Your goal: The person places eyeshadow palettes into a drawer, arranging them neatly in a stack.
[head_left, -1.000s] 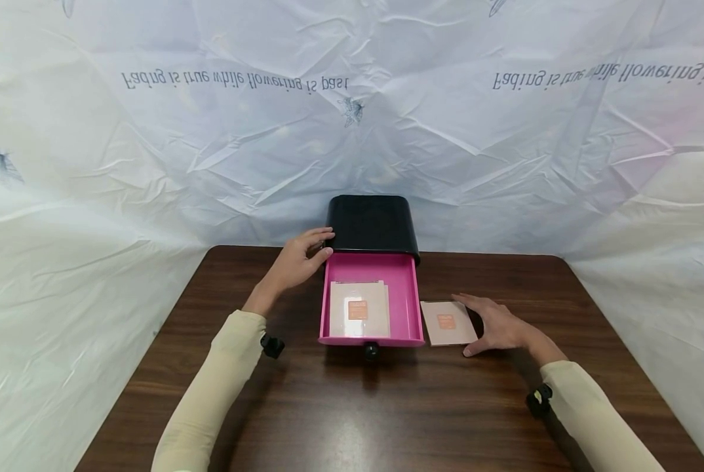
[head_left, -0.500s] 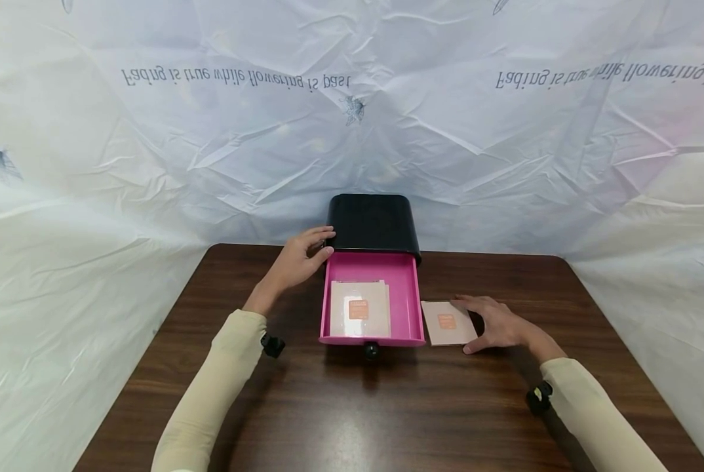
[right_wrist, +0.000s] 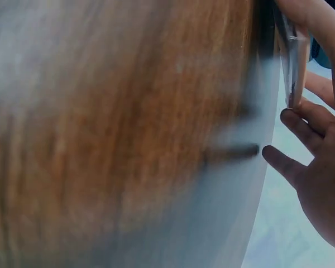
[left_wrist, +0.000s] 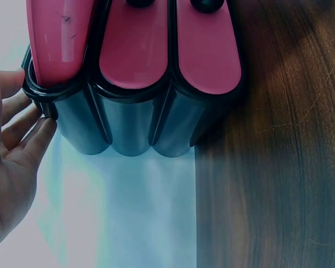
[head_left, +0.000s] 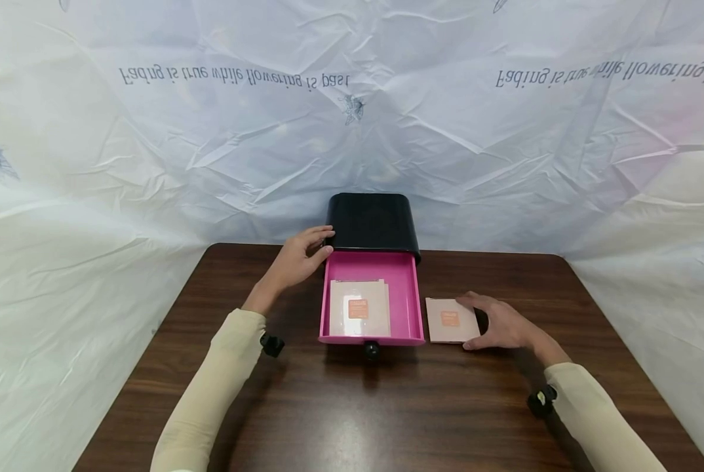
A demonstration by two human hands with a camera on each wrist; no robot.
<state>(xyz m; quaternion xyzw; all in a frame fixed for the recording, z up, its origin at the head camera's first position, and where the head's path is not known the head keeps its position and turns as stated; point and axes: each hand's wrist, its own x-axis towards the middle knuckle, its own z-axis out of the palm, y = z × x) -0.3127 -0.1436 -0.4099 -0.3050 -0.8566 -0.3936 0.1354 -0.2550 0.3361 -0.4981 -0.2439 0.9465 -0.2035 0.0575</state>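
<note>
A black drawer organizer (head_left: pixel 372 221) stands at the back of the table, its pink top drawer (head_left: pixel 408 298) pulled out. At its upper left front corner, my left hand (head_left: pixel 295 263) grips the casing, thumb in front and fingers at the side, as the left wrist view shows with the lower drawers (left_wrist: pixel 135 53) closed. Flat square pale cases (head_left: pixel 343 298) with an orange label lie overlapped inside the drawer. Right of the drawer, my right hand (head_left: pixel 502 324) pinches another flat case (head_left: pixel 446 333) between thumb and fingers; its clear edge (right_wrist: pixel 293 70) shows in the right wrist view.
A dark wooden table (head_left: pixel 352 406) lies under everything. Behind and at both sides hangs a wrinkled white sheet (head_left: pixel 257 144) with printed lettering. The round black drawer knob (head_left: pixel 371 350) sticks out at the front.
My right hand and the case it pinches have shifted slightly to the right, a little away from the drawer. The left hand and the drawer have stayed put.
</note>
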